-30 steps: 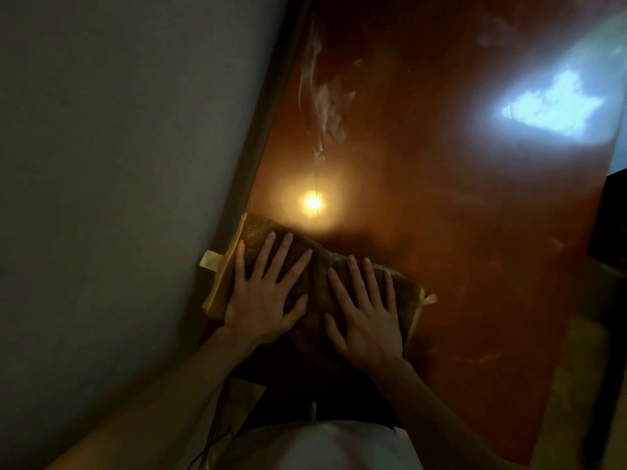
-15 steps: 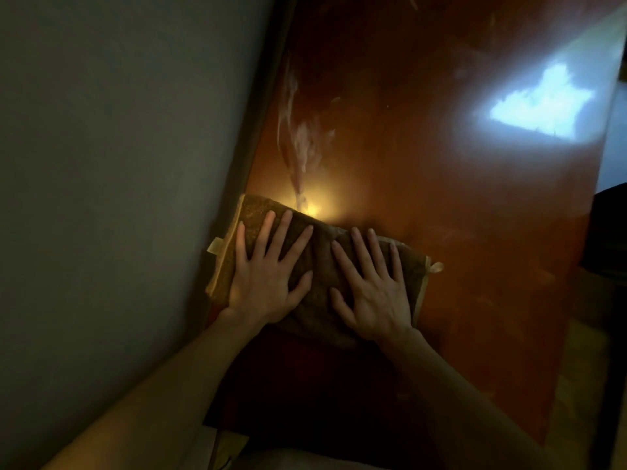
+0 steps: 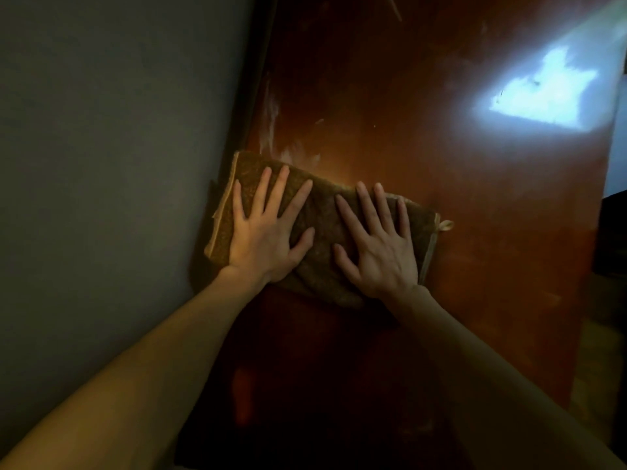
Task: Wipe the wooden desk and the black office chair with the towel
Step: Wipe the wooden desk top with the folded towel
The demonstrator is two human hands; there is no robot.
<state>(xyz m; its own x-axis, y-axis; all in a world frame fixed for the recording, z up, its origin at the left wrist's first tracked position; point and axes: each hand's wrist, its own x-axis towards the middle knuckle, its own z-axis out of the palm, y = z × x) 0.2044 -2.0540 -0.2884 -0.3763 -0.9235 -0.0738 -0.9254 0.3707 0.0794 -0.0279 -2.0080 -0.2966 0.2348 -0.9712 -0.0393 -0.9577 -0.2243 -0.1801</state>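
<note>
Towel was pushed farther up the desk since 1 s ago. Left hand and right hand are pressed flat on it, fingers spread. Desk wipe judged ongoing.

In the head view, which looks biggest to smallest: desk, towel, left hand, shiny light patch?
1. Reddish-brown wooden desk
2. Folded brown terry towel
3. Left hand and bluish-white light patch look alike, so unranked.

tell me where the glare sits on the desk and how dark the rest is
Head view: bluish-white glare patch on the wooden desk at upper right; faint warm glow just beyond the towel; near end of the desk in deep shadow; whole frame dim and slightly soft.
</note>
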